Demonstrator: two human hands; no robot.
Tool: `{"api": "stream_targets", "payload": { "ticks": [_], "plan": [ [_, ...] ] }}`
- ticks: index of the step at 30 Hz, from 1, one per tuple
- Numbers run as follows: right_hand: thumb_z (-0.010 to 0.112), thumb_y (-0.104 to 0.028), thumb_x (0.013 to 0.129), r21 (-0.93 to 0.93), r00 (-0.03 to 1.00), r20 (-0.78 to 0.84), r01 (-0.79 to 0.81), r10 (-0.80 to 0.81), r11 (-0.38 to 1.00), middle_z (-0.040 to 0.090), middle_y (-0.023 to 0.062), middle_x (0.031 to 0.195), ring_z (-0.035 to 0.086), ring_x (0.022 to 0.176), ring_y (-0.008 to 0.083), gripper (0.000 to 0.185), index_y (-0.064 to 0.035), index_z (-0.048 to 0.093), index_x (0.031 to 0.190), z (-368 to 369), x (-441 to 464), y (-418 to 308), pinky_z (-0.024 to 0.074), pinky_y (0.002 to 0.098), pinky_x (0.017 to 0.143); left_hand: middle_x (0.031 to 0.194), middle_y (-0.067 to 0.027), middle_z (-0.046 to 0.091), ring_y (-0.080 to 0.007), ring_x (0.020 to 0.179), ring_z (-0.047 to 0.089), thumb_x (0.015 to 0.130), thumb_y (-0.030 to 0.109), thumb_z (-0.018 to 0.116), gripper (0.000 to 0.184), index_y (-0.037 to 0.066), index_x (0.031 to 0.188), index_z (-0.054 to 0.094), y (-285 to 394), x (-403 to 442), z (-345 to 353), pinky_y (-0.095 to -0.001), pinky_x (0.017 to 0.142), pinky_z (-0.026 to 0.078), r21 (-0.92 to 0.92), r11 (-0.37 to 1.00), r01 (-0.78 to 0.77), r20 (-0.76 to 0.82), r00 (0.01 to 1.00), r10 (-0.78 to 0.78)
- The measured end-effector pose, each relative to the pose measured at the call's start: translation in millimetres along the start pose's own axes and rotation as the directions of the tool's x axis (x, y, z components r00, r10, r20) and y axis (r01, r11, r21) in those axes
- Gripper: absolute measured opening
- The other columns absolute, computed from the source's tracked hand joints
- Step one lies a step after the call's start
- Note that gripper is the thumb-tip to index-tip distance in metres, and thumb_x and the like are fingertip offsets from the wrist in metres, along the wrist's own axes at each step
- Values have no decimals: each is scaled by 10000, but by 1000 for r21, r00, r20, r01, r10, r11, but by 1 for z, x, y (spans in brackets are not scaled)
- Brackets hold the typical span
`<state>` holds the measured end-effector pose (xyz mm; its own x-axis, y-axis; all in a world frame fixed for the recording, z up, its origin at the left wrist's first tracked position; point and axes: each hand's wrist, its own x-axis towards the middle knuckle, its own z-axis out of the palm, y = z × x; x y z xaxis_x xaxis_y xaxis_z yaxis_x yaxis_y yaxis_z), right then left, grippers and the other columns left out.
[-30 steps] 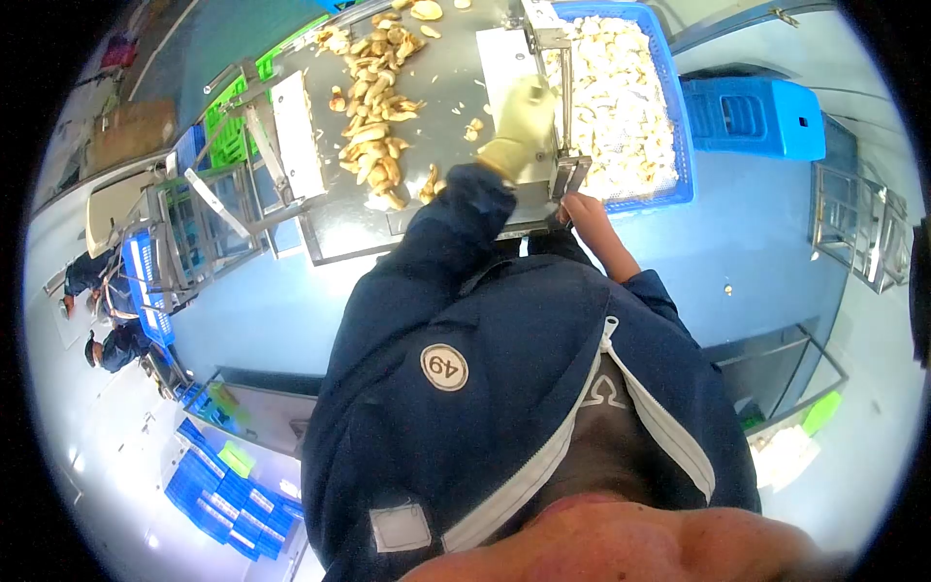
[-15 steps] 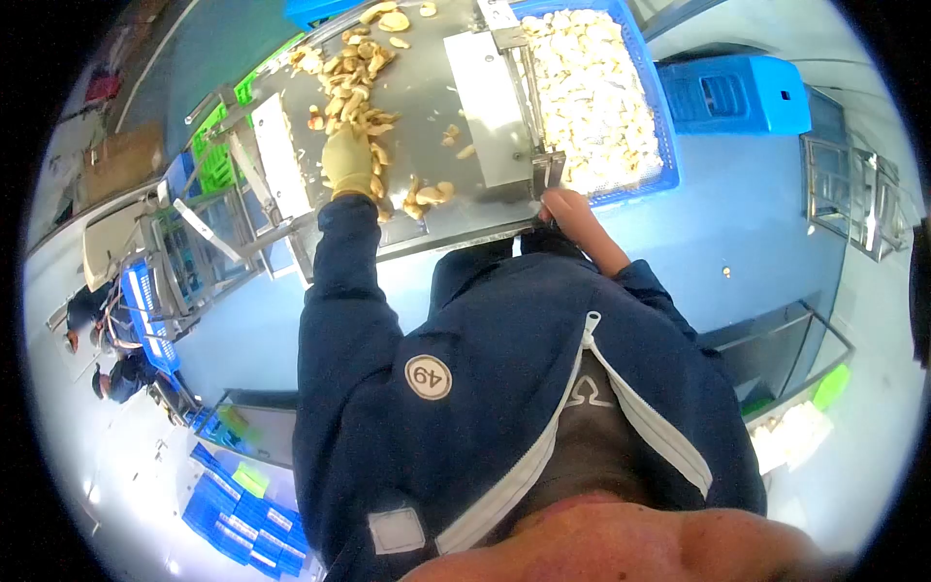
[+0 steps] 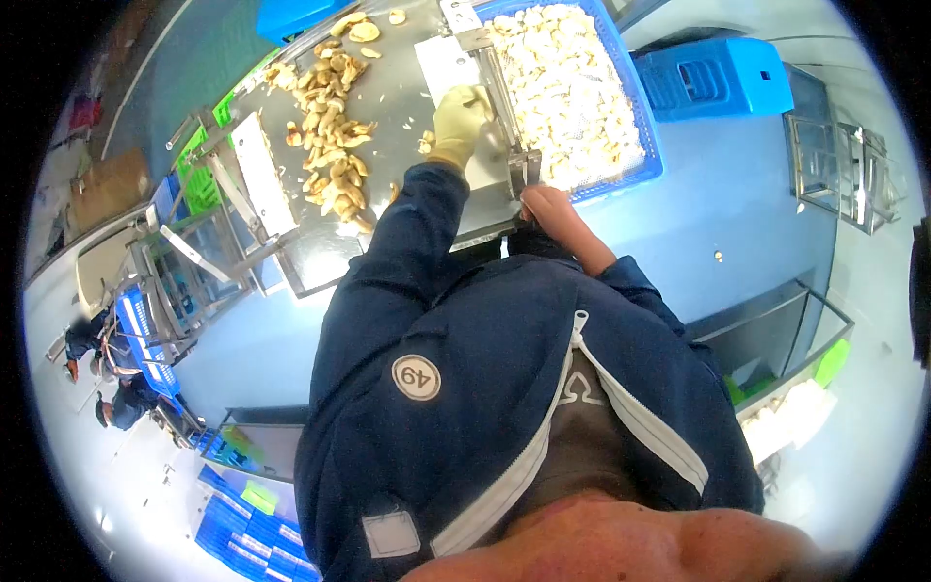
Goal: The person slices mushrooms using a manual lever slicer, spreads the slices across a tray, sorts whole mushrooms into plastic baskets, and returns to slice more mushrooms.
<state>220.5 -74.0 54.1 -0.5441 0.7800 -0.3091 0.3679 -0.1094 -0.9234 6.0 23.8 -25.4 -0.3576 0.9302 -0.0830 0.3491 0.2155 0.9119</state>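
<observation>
Brown pcs [image 3: 335, 145] lie in a long heap on the steel table [image 3: 393, 97], L of my gloved L hand [image 3: 458, 121], w/ a few small bits just beside the glove. Those fingers look bent & bunched over the white board [image 3: 441, 63], next to the metal bar [image 3: 498, 87]; can't tell if they pinch anything, b/c the glove hides it. My bare R hand [image 3: 551, 211] is curled at the near end of the bar; can't tell how tight, or quite what's inside the fist. Progress, my judgement only: the pale pcs [image 3: 562, 92] covering most of the blue basket [image 3: 652, 160] R of the bar look like the done share, prob. a lot; the brown heap looks like what's left, a fair amt. Table top's grey & shiny, w/ pale scraps scattered btwn heap & board, plus a white panel [image 3: 262, 175] along its L edge. Beyond the basket: blue plastic bin or stool [image 3: 718, 82], can't tell which. Floor's blue near me; metal rack [image 3: 853, 175] far R, green crate [image 3: 201, 179] L, stacked blue crates [image 3: 242, 533] behind L, & two co-workers [image 3: 126, 400] well apart, too small for detail.
</observation>
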Motion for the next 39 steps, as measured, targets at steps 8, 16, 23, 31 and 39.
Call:
{"api": "stream_targets", "payload": {
  "ticks": [8,16,23,31,39],
  "plan": [
    [416,-300,856,44,987,-29,-155,156,987,574,167,618,563,608,330,402,1,555,628,-16,1,-55,446,396,601,825,-80,665,-132,655,609,843,16,636,129,-14,968,627,-5,6,6,-241,587,497,-94,990,106,90,991,-98],
    [427,-267,855,113,999,-36,-9,13,994,585,161,655,559,621,323,361,5,555,654,-21,-2,-71,441,408,614,793,-73,663,-123,660,608,837,14,619,127,-19,960,628,-7,3,4,-250,591,499,-92,987,131,160,980,-115],
    [419,-256,866,-258,963,-14,255,-268,932,588,174,663,563,635,331,349,-3,526,651,0,5,15,434,384,608,794,-64,663,-133,645,609,834,3,616,121,-21,952,627,-16,8,11,-256,584,500,-43,998,48,80,996,-45],
    [401,-274,881,0,993,2,-120,120,993,556,175,641,553,636,294,384,10,562,678,4,-1,15,429,374,623,805,-77,663,-141,632,611,824,-4,636,132,-31,953,633,-7,5,10,-248,565,501,-131,973,190,147,974,-170],
    [449,-263,882,288,973,11,-224,230,931,534,97,602,510,601,186,373,13,537,648,-15,0,-57,410,333,586,729,-56,663,-122,614,592,851,86,626,114,-6,890,682,-2,8,10,-258,564,475,-8,983,182,144,973,-180]
  ]
}}
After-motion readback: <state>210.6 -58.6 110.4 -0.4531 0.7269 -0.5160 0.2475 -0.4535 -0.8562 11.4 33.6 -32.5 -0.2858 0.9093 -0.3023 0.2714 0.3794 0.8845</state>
